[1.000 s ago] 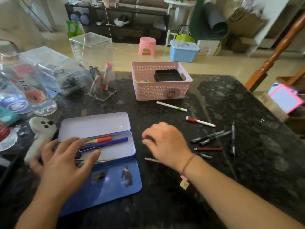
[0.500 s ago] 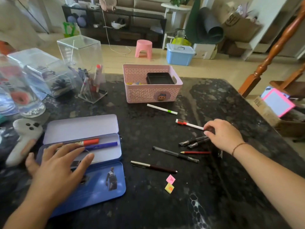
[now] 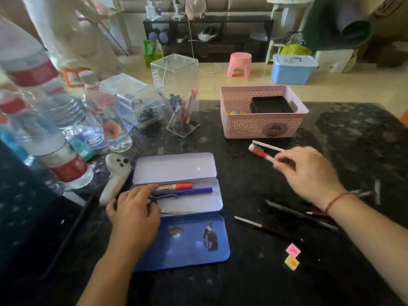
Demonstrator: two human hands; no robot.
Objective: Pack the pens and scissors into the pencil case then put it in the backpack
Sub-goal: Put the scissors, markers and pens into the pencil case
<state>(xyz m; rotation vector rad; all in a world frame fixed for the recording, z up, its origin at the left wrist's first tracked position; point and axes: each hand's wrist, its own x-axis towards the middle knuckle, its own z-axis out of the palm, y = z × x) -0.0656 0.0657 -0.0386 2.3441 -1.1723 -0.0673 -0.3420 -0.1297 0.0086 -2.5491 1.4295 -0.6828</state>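
Note:
A blue tin pencil case [image 3: 205,204] lies open on the dark table, holding an orange-capped marker [image 3: 176,186], a purple pen [image 3: 194,191] and scissors partly hidden under my left hand [image 3: 134,208], which rests on the case's left end. My right hand [image 3: 309,173] is lifted to the right of the case and pinches a white pen with a red cap [image 3: 261,153]. Another white pen [image 3: 268,146] lies just behind it. Several dark pens [image 3: 300,215] and a red pencil [image 3: 318,214] lie under my right forearm. No backpack is in view.
A pink basket [image 3: 262,128] stands behind the pens. A clear acrylic pen holder [image 3: 176,96], clear boxes and water bottles [image 3: 66,160] crowd the left. A white controller [image 3: 114,173] lies beside the case. Two small erasers [image 3: 292,256] sit at the front right.
My right hand has picked up the red-capped white pen and lifted it leftward. My left hand has stayed on the case. The camera view has shifted left.

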